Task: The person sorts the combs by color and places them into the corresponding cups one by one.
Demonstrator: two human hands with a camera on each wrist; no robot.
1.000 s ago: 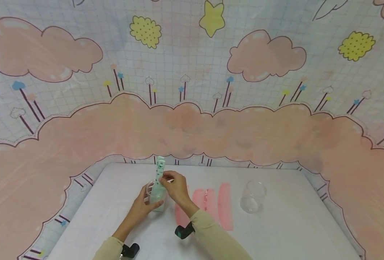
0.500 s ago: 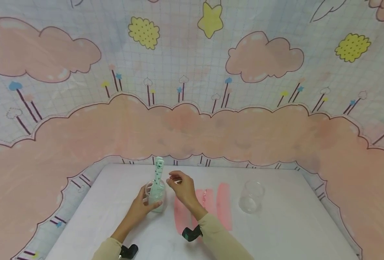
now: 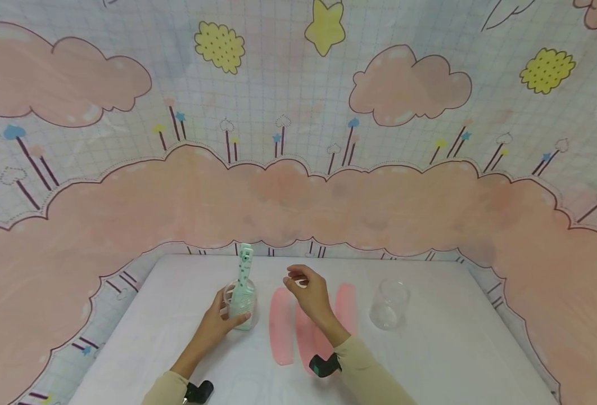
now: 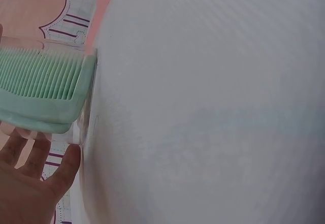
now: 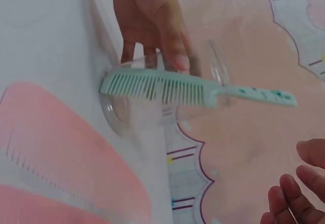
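Observation:
My left hand (image 3: 216,325) grips a clear cup (image 5: 219,61) on the left side of the table, fingers round its far side and thumb on its near side. Inside the cup a mint-green comb (image 3: 244,284) stands toothed end down, its spotted handle rising above the rim. My right hand (image 3: 312,292) hovers over the pink combs in the head view, holding nothing, its fingers loosely curled. Of these, a pink comb (image 3: 280,329) lies at the left and another pink comb (image 3: 346,309) at the right; the right arm partly hides those between.
A second clear cup (image 3: 389,306) stands to the right of the pink combs. The white table (image 3: 460,337) is bordered by a hanging cloth (image 3: 298,197) printed with clouds and stars.
My right hand has let go of the green comb's handle and moved right, over the pink combs. The comb now leans in the cup; my left hand stays on the cup.

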